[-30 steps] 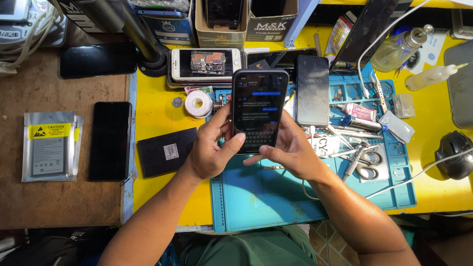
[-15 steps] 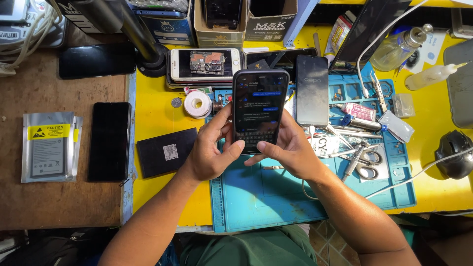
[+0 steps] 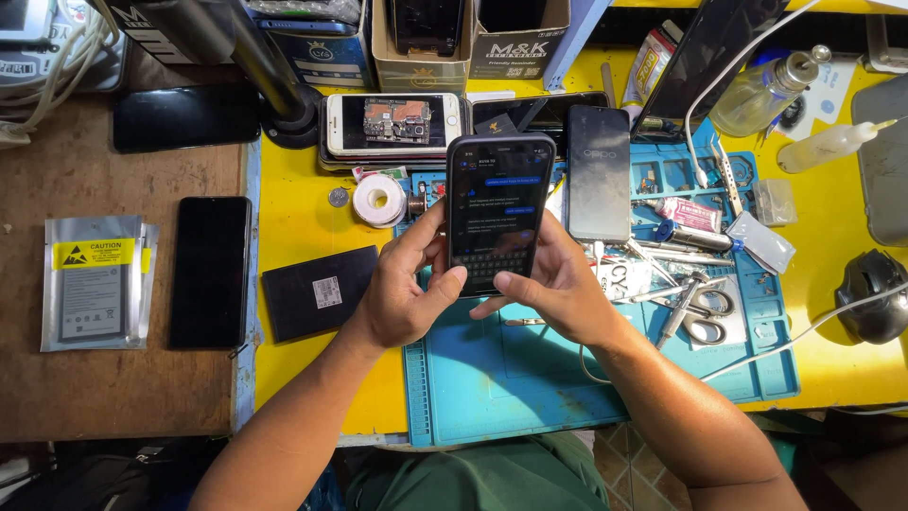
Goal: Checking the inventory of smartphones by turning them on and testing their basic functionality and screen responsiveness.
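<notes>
I hold a dark smartphone (image 3: 497, 203) upright in both hands above a blue work mat (image 3: 530, 378). Its screen is lit, showing a dark chat page with a keyboard at the bottom. My left hand (image 3: 407, 284) wraps the phone's left edge, thumb resting on the lower screen. My right hand (image 3: 558, 284) cups the right edge, its thumb also over the keyboard area. A second dark phone (image 3: 598, 170) lies face down on the mat just right of the held one.
A yellow bench top (image 3: 303, 218) carries a white phone (image 3: 392, 123), a tape roll (image 3: 378, 199), a coin, a black battery (image 3: 317, 293), scissors (image 3: 705, 322), tweezers, bottles (image 3: 766, 90) and a mouse (image 3: 875, 293). On the brown board lie two black phones (image 3: 210, 270) and a foil pouch (image 3: 95, 279).
Both thumbs have shifted slightly over the keyboard; the phone stays in the same place.
</notes>
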